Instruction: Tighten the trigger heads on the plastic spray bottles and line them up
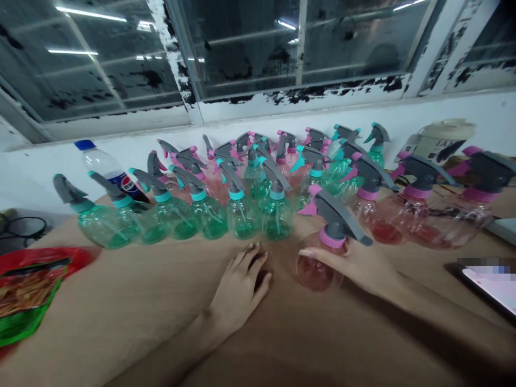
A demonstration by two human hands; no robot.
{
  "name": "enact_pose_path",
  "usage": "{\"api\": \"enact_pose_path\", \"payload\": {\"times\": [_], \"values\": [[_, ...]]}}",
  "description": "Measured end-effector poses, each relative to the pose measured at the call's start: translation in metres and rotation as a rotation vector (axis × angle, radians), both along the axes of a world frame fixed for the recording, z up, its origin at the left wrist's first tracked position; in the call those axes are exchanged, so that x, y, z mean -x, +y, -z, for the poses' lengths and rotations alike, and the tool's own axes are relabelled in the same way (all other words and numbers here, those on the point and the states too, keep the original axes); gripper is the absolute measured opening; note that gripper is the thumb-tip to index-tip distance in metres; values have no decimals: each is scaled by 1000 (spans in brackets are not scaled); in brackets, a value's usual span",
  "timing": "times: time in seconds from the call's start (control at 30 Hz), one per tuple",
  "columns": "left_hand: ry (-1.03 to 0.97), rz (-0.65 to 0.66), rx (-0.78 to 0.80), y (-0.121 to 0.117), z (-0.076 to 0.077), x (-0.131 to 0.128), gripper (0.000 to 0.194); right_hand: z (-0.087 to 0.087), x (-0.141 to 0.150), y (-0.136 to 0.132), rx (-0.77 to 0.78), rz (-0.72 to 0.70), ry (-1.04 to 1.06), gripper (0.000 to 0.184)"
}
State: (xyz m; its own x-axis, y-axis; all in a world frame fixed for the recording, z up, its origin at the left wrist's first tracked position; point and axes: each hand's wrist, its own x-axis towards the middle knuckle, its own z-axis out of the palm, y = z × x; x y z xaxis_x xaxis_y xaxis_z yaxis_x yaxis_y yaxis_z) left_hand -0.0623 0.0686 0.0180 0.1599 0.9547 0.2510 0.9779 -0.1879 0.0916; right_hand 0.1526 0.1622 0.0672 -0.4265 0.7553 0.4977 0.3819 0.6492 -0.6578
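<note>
My right hand (355, 266) is wrapped round the body of a pink spray bottle (318, 273) with a grey and pink trigger head. The bottle stands nearly upright, in front of the row of others. My left hand (241, 287) rests on the table (133, 301), fingers spread, holding nothing. Just beyond its fingertips stand a green spray bottle (243, 217) and another green spray bottle (278, 217), both with turquoise collars. More green ones line up to the left. On the right, beside my right hand, stands a pink spray bottle (419, 212) among others of its kind.
Several more spray bottles crowd behind, near the wall. A Pepsi bottle (108, 166) with a blue cap stands at the back left. A red and green snack packet (32, 290) lies at the left edge. A phone (489, 285) lies at right, below a pale tub (443, 137).
</note>
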Motion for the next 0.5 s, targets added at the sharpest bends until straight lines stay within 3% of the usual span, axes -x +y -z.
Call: {"api": "enact_pose_path", "payload": {"times": [0.23, 0.5], "values": [[-24, 3, -27, 0, 4, -1, 35, -9, -24, -16, -52, 108, -160, 33], [-2, -3, -25, -1, 4, -1, 36, -20, -19, 5, -15, 222, -137, 40]]}}
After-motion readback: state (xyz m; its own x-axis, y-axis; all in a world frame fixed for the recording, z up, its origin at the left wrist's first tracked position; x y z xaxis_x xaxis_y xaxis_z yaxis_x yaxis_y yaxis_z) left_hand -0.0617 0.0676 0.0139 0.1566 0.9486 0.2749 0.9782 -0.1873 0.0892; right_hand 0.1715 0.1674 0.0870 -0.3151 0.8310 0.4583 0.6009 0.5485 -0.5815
